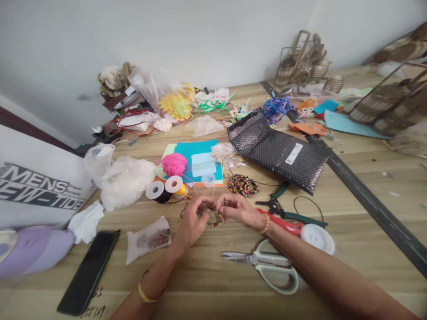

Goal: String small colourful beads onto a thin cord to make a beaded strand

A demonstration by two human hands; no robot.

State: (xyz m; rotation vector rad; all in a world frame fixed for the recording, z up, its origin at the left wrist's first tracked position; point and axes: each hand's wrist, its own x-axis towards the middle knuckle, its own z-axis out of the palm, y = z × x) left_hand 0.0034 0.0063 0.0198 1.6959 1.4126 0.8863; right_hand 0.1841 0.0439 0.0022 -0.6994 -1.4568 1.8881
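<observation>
A string of multicoloured beads [215,223] is held in both hands, low over the middle of the tabletop [207,284]. The left hand [194,221] has its fingers curled on the beads' left side; the right hand [237,210] pinches the right side, thumb and forefinger together, though whether on bead or cord is too small to tell.

Just beyond the hands lies a coil of similar beads [243,185]. Near the left forearm is a translucent pouch [150,240] with more beads inside; scissors [255,258] lie below the right wrist, their blades slightly parted.

Farther out, a black bubble mailer [280,151] carries a white label [294,154], its print too small to read. Pink yarn [174,165] rests on a blue sheet [191,148], near two thread spools, one black [155,190] and one yellow [175,184].

At the far left, a white bag [40,164] shows "MENS" in pale capitals on a dark band, with "EW-TIDE" beneath, apparently cut off at its start; the smaller lettering alongside is blurred. Beside the dark phone [88,271], handwritten digits [93,312] mark the tabletop, the lower row seeming to end in "369".
</observation>
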